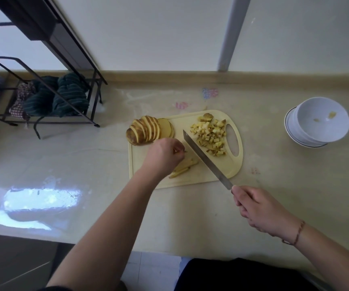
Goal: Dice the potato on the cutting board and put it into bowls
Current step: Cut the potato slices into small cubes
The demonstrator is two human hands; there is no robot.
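The right hand (259, 208) is clenched around the handle of a long, steel-bladed kitchen knife (206, 158), whose blade slants away from it across the pale yellow plastic cutting board (232, 171). The left hand (165, 156) is curled, fingertips down on a small bundle of pale potato sticks (183, 168) that lie just under and beside it, right next to the blade; whether it pinches one stick or merely steadies them is hard to tell.

Beyond the left hand, a fanned row of brown-skinned potato slices (146, 130) sits at the board's far corner, part overhanging onto the beige surface (85, 156). On the far side of the blade from the left hand lies a heap of small yellow potato cubes (210, 134). Well off to the right of the right hand stands a stack of white round bowls (320, 122), with only a couple of scraps in the top one.

Dicing looks roughly halfway done, nothing properly bowled yet. The chief risk is the left fingertips, very near the edge: if the sticks roll or slip as the blade comes down, a finger could be nicked. The loose sticks may also splay, giving uneven cubes. The overhanging slices could slide onto the surface if the board is jogged.
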